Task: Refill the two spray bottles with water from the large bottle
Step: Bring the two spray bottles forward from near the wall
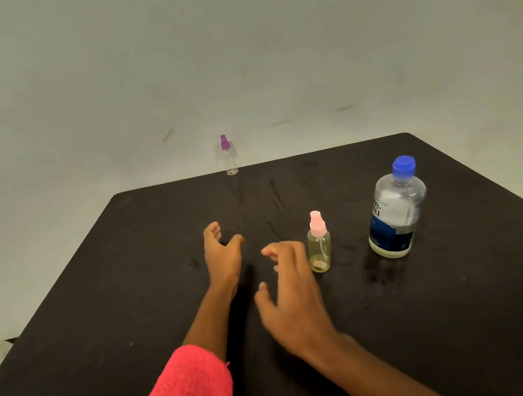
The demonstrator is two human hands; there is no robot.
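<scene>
Here, three bottles stand upright on a matte black table, all with their tops on. Two are small spray bottles and one is large.

The small clear plastic spray bottle with a purple spray head stands alone at the table's far edge, against the pale grey wall and well apart from everything else. The small yellow-green tinted plastic spray bottle with a pink spray head stands nearer, right of centre. To its right, near but not touching, is the large clear plastic bottle with a blue screw cap and a dark blue label, with clear liquid in it.

Two hands reach over the middle of the table, and neither holds anything. The left hand comes out of one fuzzy coral-pink sleeve, its thumb spread away from loosely bent fingers. The right hand, on a bare forearm, is blurred, with its fingers spread and slightly curved. Its fingertips are just beside the left side of the pink-topped bottle; whether they touch it cannot be told.

A few faint streaks mark the tabletop between the purple-topped bottle and the hands.
</scene>
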